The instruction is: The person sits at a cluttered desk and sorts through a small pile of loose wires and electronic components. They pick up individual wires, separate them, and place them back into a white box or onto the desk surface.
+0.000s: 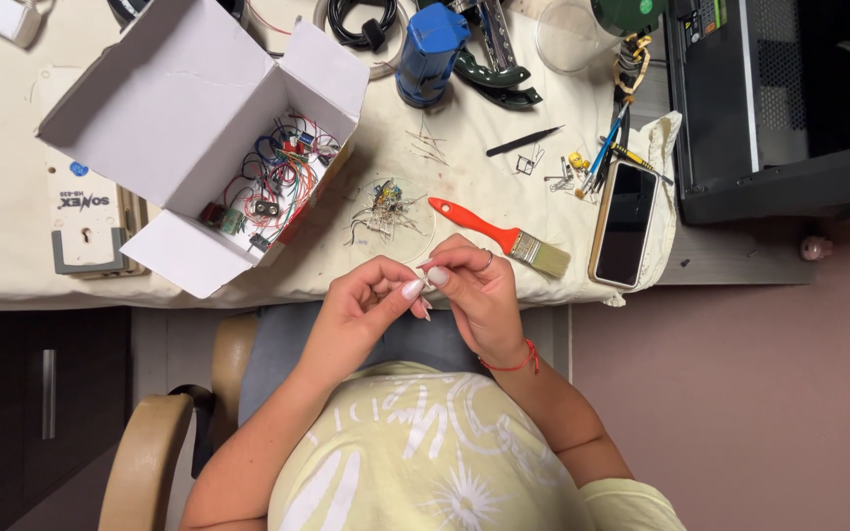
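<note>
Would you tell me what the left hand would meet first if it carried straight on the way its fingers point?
Probably the right hand: the left hand points right at it, fingertips nearly touching around a tiny part.

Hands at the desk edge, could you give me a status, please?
Left hand and right hand: fingertips pinch a tiny part, too small to identify. Paintbrush just beyond. Nothing obstructing.

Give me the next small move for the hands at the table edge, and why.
Probably keep both pinches and work the tiny part between the fingertips, over the table. The left hand and right hand meet fingertip to fingertip on something too small to identify, right at the table edge above the lap. The clear dish of wire-legged parts lies just ahead, so a drop there would be easier to recover.
</note>
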